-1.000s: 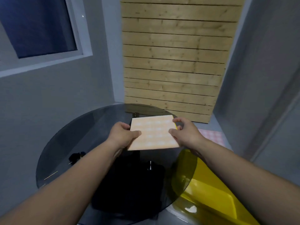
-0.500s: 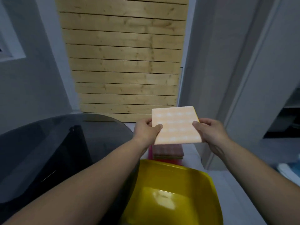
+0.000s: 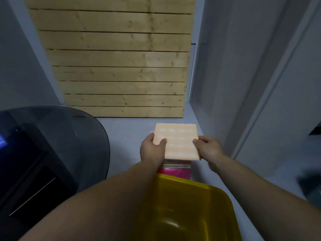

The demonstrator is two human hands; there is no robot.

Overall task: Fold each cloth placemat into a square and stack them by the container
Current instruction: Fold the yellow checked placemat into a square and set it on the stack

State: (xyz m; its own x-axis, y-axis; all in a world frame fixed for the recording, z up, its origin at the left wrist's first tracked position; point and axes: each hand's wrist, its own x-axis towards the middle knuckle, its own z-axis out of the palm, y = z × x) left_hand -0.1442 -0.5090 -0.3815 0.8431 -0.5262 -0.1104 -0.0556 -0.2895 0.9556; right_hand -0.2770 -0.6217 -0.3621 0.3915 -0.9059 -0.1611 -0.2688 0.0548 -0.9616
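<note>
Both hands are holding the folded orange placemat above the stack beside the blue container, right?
Not blue: the head view shows the container is yellow. The left hand and right hand do hold the folded orange placemat above the stack beside it.

The orange placemat (image 3: 177, 141) covers most of the stack (image 3: 175, 172) below it, so only the near edges peek out. It is not clear if the two touch. The fingers of the left hand (image 3: 152, 152) and right hand (image 3: 208, 150) hide under the placemat. The yellow container (image 3: 199, 206) and dark table (image 3: 86, 136) run off the picture. A dark blurry thing (image 3: 311, 186) at the right edge is too fuzzy to name.
</note>
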